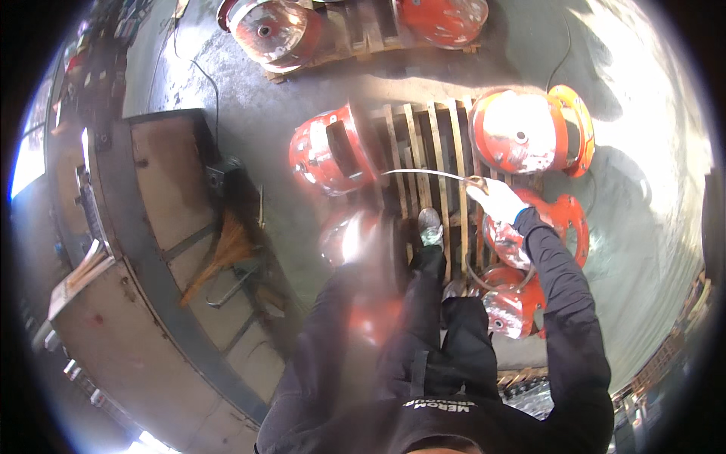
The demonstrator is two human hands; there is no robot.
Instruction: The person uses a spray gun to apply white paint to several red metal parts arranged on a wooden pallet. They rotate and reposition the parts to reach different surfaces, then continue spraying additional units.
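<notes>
My right hand [495,198], in a white glove, is closed around the handle end of a long thin metal wand [423,172]. The wand reaches left over the slats of a wooden pallet [418,144]. Its tip is close to the rim of a red-and-bare-metal rounded housing [325,155] with a rectangular opening. My left sleeve [321,325] runs forward in a blurred patch, and the left hand cannot be made out there. Beyond it is another red housing [355,238], smeared by glare. Under my right forearm, a thin hose [495,289] curves beside more red housings [510,303].
An orange-flanged housing [522,132] sits on the pallet's far right. Further red housings [276,34] rest on another pallet at the far side. To the left stand a large metal cabinet or bench [174,181] and a straw broom [227,253]. Cables cross the floor.
</notes>
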